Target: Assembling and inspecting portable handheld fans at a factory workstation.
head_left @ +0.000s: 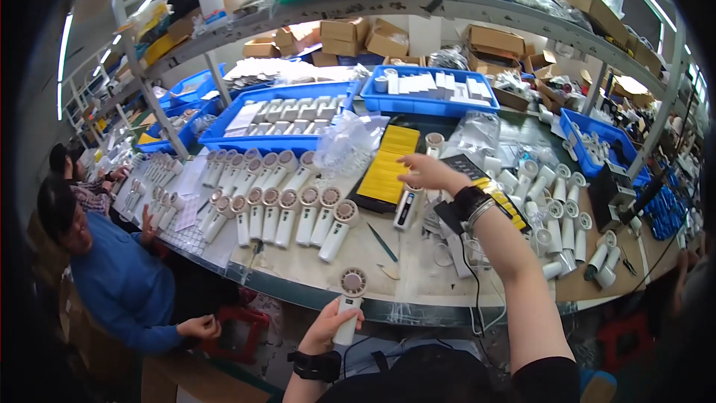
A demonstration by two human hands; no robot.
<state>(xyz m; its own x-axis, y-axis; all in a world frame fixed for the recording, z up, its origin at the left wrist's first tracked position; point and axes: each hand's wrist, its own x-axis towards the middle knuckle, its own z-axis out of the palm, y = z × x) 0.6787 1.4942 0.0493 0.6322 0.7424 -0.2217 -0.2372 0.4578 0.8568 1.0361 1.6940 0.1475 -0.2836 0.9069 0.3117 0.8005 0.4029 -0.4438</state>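
Note:
My left hand (327, 327) is closed round the white handle of a handheld fan (352, 283), held upright in front of the table's near edge. The fan's round grille points up and a small dark display shows on the handle. My right hand (429, 173) reaches across the table, its fingers apart at the right edge of a yellow sheet (388, 166) on a black backing. Nothing shows in those fingers. Just below this hand lies another white fan (405, 209) with a dark panel on its handle. Both wrists wear black bands.
Rows of white fans (289, 213) lie left of centre; more stand at right (568, 231). Green tweezers (382, 242) lie on the table. Blue bins (280, 142) line the back under a metal shelf (388, 4). A person in blue (123, 276) sits at left.

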